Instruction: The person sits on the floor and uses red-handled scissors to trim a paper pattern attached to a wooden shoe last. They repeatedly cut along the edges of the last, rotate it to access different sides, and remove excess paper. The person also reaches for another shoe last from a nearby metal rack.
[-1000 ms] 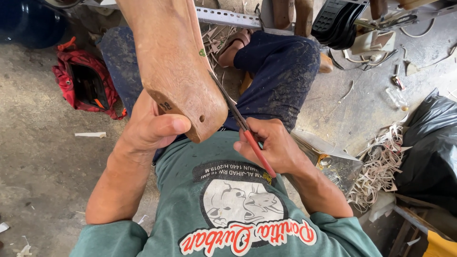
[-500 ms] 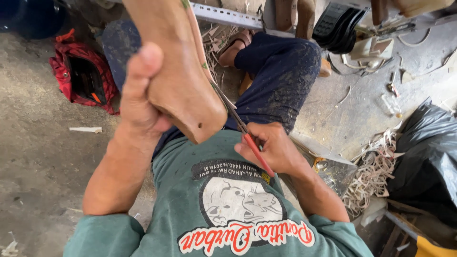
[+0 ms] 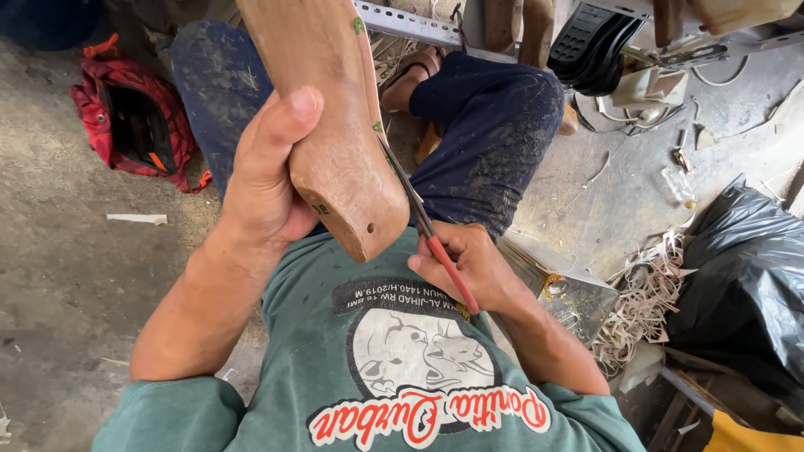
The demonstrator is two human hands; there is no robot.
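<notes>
Over the person's lap, in the middle of the view, a wooden shoe form [image 3: 335, 125] stands tilted, its long body running up toward 12 o'clock and its rounded heel end pointing down toward 6 o'clock, just above the green shirt [image 3: 394, 368]. The left hand [image 3: 264, 184] holds the form from its 9 o'clock side: the thumb lies up along the wood, the palm presses against the lower edge, and the fingers wrap behind out of sight, so this grip is clamped on the form. The heel end juts out past the hand toward 5 o'clock, with a small round hole showing near its tip.

At 4 o'clock from the heel, the right hand [image 3: 473, 268] is closed around a red-handled tool [image 3: 431, 243]. The red handle runs down through the fingers toward 5 o'clock, and the dark metal shaft rises toward 11 o'clock, lying against the right edge of the form. The tool meets the wood just above the right hand; the two hands are near each other, with the heel end between them.

Beyond the form, the person's legs in dark blue trousers [image 3: 494, 125] are folded on the concrete floor [image 3: 75, 276]. A red bag [image 3: 134, 121] lies at 10 o'clock. A black plastic sack [image 3: 741, 285] sits at 3 o'clock, with a heap of pale curled strips [image 3: 645, 301] just beside it.
</notes>
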